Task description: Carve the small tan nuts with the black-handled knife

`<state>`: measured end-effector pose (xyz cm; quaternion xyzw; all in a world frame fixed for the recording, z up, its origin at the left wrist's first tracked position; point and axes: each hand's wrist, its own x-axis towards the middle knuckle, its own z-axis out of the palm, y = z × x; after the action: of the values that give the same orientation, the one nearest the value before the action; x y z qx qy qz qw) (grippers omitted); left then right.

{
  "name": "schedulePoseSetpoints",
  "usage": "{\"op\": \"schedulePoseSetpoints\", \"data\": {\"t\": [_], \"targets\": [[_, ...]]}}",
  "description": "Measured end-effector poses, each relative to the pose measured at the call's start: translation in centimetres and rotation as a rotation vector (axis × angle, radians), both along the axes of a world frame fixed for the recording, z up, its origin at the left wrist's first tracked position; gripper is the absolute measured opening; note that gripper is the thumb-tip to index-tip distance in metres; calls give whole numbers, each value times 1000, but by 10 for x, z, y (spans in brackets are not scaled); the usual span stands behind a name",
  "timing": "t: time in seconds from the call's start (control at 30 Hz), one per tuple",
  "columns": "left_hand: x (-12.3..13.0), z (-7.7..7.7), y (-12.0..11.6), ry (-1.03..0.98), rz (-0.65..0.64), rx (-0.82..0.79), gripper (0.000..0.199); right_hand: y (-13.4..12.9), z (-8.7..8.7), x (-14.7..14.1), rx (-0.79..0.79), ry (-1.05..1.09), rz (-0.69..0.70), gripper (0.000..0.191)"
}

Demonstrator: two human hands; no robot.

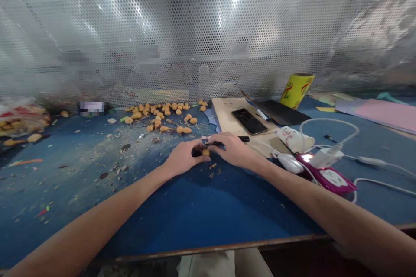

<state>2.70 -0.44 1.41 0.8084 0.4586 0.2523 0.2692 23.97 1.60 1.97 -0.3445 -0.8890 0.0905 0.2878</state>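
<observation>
Dozens of orange lumps [159,114] lie beyond the lump [205,152] I hold; my left hand [185,159] has its fingers [200,159] clamped on it, and my right hand [231,149], fingers together, grips a black-handled tool [243,139] against it; a phone [245,121] lies beyond it too.

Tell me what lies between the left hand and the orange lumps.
The head view shows blue work surface strewn with pale shavings between the left hand and the orange lumps.
</observation>
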Motion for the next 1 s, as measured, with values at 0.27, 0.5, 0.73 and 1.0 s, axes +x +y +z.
{"op": "schedulePoseSetpoints", "data": {"t": [0.27,0.5,0.73,1.0], "targets": [[-1,0,1,-16,-31,-1,31,1,0,2,-51,-23,-13,8],[-2,-2,2,-5,-12,0,33,-1,2,-1,-71,11,8,11],[-2,-2,1,-19,-28,10,29,-1,-1,-2,-52,32,-40,13],[-1,-1,1,-9,-29,13,32,-1,0,-1,-41,-11,-31,10]]}}
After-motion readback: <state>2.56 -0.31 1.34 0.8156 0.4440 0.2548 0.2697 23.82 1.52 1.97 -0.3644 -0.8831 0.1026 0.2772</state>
